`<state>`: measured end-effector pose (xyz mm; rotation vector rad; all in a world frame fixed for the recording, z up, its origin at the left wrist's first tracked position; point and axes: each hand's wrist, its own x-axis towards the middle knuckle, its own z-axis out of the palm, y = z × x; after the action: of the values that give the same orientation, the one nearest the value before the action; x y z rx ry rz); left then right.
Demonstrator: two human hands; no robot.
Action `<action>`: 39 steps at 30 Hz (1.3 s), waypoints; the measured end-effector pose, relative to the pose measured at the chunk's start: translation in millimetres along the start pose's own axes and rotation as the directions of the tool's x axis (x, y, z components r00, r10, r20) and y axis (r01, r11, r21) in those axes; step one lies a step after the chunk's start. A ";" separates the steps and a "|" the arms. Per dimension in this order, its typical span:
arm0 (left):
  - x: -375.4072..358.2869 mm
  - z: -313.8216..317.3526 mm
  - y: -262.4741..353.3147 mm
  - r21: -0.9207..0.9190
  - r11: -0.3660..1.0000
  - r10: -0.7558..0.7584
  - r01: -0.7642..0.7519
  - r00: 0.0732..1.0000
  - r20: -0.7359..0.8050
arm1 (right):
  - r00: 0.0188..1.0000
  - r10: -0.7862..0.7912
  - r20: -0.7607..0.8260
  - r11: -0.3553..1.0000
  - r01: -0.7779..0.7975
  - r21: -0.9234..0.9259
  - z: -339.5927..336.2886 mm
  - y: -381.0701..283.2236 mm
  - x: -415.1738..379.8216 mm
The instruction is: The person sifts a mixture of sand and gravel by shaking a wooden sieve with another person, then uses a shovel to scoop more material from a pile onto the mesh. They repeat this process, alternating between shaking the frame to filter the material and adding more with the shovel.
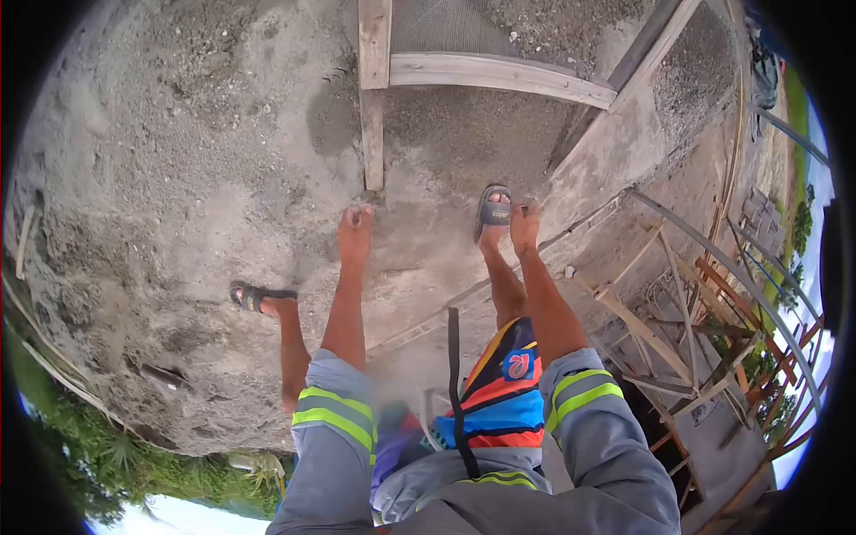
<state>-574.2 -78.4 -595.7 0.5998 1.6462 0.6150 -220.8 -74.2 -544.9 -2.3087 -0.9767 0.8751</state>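
Note:
My left hand (355, 230) is held out with its fingers curled in, just below the end of an upright wooden bar (372, 134). A small gap shows between them. My right hand (525, 223) is also curled, close beside the sandalled right foot (495, 207) in the picture. Nothing shows in either hand. The bar belongs to a wooden frame with a crosspiece (499, 73) and a slanted beam (655, 49). Fine mesh (446, 27) spans its upper part, and grey sand lies below the crosspiece.
The left sandalled foot (259, 296) stands on rough, sandy ground (196, 178). A concrete edge (473, 290) crosses beneath me. At the right, timber scraps (660, 339) and curved bars (731, 267) form a tangle. Green plants (134, 464) grow at the lower left.

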 end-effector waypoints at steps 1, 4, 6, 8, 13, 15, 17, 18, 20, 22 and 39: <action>16.3 21.9 9.4 -0.001 0.997 0.082 -0.082 0.995 -0.060 | 0.953 0.300 0.035 0.953 -0.301 0.023 -32.1 74.1 54.0; 84.7 71.2 47.0 0.142 0.969 0.237 -0.201 0.918 -0.317 | 0.990 0.137 0.041 0.979 -0.128 -0.161 -99.6 146.7 149.4; 120.9 80.2 58.8 0.565 0.820 0.282 -0.094 0.925 -0.256 | 0.991 0.097 0.097 0.985 -0.081 -0.152 -121.7 156.4 206.5; 142.8 72.6 41.4 0.597 0.798 0.271 -0.077 0.931 -0.242 | 0.988 0.114 0.103 0.987 -0.101 -0.125 -125.1 174.0 241.1; 165.1 54.4 18.4 0.642 0.767 0.227 -0.014 0.941 -0.250 | 0.960 0.077 0.268 0.996 -0.086 0.023 -103.3 195.2 295.7; 167.4 66.0 23.3 0.563 0.824 0.218 -0.056 0.950 -0.224 | 0.942 0.097 0.320 0.993 -0.115 0.036 -95.3 193.9 309.5; 144.1 94.8 51.1 0.450 0.893 0.127 -0.018 0.969 -0.214 | 0.938 0.157 0.310 0.982 -0.180 0.049 -84.7 197.8 310.1; 137.6 94.8 48.9 0.478 0.877 0.094 0.037 0.964 -0.248 | 0.938 0.154 0.310 0.984 -0.173 0.035 -80.7 200.8 306.9; 137.2 100.5 61.8 0.529 0.841 0.059 0.114 0.952 -0.299 | 0.950 0.135 0.282 0.989 -0.148 0.027 -83.3 197.4 308.1; 146.2 87.9 46.5 0.570 0.819 0.221 -0.058 0.950 -0.221 | 0.993 0.017 0.114 1.000 -0.015 -0.025 -78.2 225.0 304.8; -350.2 1.2 116.4 0.396 0.916 0.035 0.055 0.975 -0.218 | 0.927 0.359 0.110 0.932 -0.362 0.010 -479.2 37.2 -95.3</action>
<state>-515.3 -233.7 -266.2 0.8420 2.0063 0.3421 85.5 -255.1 -207.9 -2.4790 -0.5773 1.1595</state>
